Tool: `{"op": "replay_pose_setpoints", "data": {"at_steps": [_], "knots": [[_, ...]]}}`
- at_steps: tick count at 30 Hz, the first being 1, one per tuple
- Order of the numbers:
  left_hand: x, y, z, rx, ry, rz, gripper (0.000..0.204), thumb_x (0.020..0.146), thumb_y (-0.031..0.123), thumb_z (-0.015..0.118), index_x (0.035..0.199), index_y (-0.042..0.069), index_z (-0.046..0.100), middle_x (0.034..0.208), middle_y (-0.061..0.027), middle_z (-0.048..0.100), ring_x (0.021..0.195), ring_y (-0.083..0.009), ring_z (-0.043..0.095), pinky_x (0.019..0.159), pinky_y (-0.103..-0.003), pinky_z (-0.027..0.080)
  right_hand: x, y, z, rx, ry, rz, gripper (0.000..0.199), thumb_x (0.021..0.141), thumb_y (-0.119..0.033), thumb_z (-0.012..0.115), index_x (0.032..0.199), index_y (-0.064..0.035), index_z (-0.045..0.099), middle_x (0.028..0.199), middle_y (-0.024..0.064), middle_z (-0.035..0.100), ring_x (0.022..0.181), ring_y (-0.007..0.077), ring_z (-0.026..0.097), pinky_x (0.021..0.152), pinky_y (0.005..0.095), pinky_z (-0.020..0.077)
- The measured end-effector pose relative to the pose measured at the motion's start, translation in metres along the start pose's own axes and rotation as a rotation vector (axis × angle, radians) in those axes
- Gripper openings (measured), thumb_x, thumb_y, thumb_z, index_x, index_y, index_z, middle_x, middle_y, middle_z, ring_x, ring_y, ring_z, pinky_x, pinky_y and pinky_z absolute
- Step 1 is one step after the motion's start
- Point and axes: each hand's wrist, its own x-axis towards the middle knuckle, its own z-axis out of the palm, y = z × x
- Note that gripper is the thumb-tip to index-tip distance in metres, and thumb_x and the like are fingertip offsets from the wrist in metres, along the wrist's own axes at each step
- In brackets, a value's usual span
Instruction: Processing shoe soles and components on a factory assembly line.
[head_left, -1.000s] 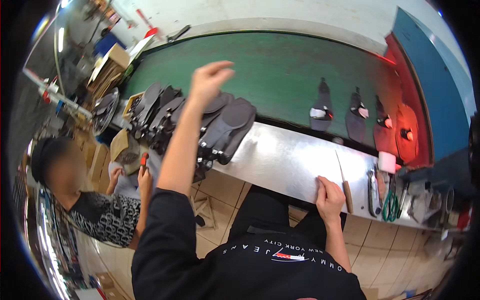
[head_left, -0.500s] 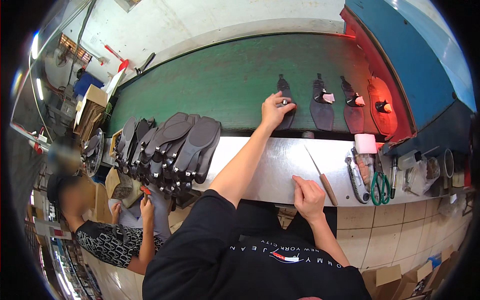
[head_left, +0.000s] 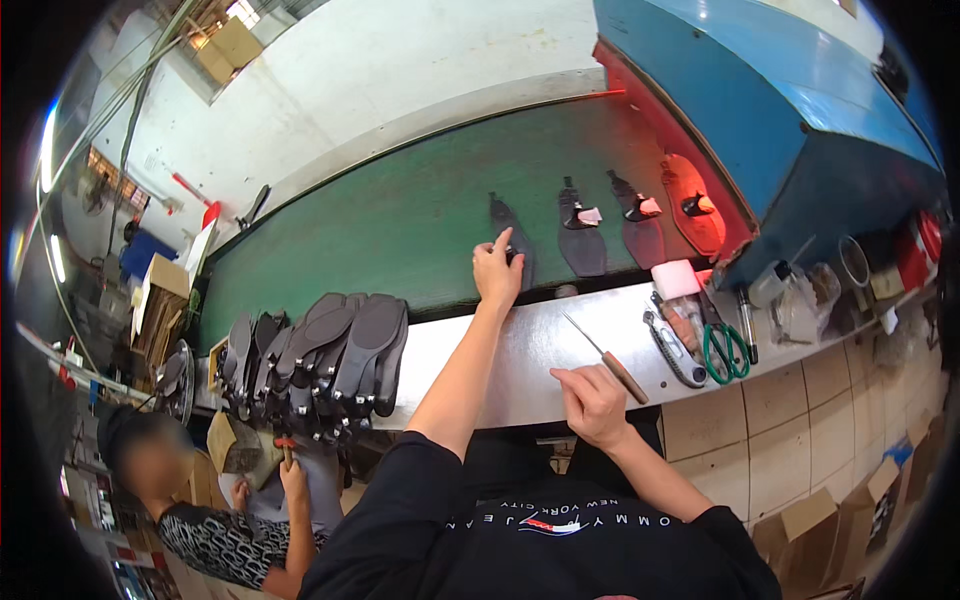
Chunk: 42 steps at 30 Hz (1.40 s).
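**Dark sandal (head_left: 512, 222) on green belt (head_left: 380, 230), left hand (head_left: 495, 275) on it**

Left hand touches its middle; gripping or merely resting, cannot tell. Right hand (head_left: 595, 405) loosely curled at the table (head_left: 535, 350) edge, contents hidden, beside the awl (head_left: 622, 376). Risk: sideways drag could skew the sandal into the neighbouring one (head_left: 582, 250); a careless right reach could meet the awl's point.

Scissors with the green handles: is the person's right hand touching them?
Apart. The head view shows the awl and the knife lying on the bench between the right hand and the scissors.
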Motion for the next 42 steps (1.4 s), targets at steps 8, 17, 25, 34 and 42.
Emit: {"op": "replay_pose_setpoints", "data": {"at_steps": [8,17,25,34,42], "knots": [[0.000,0.005,-0.031,-0.876,0.099,-0.314,0.066,0.063,0.010,0.082,0.124,0.007,0.057,0.116,-0.0130,0.055,0.107,-0.0249,0.056,0.091,-0.037,0.047,0.014,0.044,-0.031,-0.416,0.012,0.172,0.027,0.075,-0.006,0.066,0.102,-0.0109,0.068,0.089,0.0090,0.056,0.080,0.0281,0.054,0.068,0.0398,0.0443],[-0.066,-0.030,-0.133,-1.165,-0.077,-0.505,0.026,0.084,0.006,0.068,0.108,-0.002,0.063,0.100,-0.0067,0.066,0.087,-0.0154,0.062,0.081,-0.028,0.049,-0.006,0.051,-0.034,-0.294,-0.177,0.092,0.018,0.075,-0.018,0.068,0.090,-0.0111,0.063,0.080,0.0090,0.053,0.075,0.0282,0.056,0.066,0.0401,0.0463],[-0.129,-0.107,-0.186,-1.849,-0.537,-0.593,0.022,0.092,0.025,0.064,0.110,0.012,0.062,0.106,-0.0091,0.066,0.093,-0.0156,0.064,0.055,-0.022,0.051,-0.009,0.048,-0.038,-0.438,-0.175,0.097,0.009,0.077,-0.018,0.060,0.081,-0.0103,0.059,0.082,0.0066,0.054,0.080,0.0249,0.057,0.068,0.0388,0.0464],[-0.163,-0.097,-0.215,-2.063,-0.573,-0.451,0.026,0.095,0.025,0.058,0.117,0.012,0.061,0.138,-0.0084,0.049,0.103,-0.0227,0.063,0.070,-0.031,0.057,0.020,0.088,-0.040,-0.850,0.035,0.111,0.007,0.075,-0.014,0.056,0.080,-0.0124,0.061,0.083,0.0064,0.053,0.085,0.0246,0.053,0.076,0.0405,0.0417],[-0.228,-0.109,-0.210,-1.659,-0.133,-0.723,0.019,0.091,0.027,0.063,0.107,0.019,0.064,0.108,-0.0064,0.066,0.094,-0.0239,0.065,0.066,-0.033,0.052,0.019,0.074,-0.038,-0.935,-0.110,0.143,0.008,0.071,-0.018,0.061,0.072,-0.0119,0.066,0.082,0.0086,0.056,0.081,0.0278,0.054,0.072,0.0452,0.0373]]}}
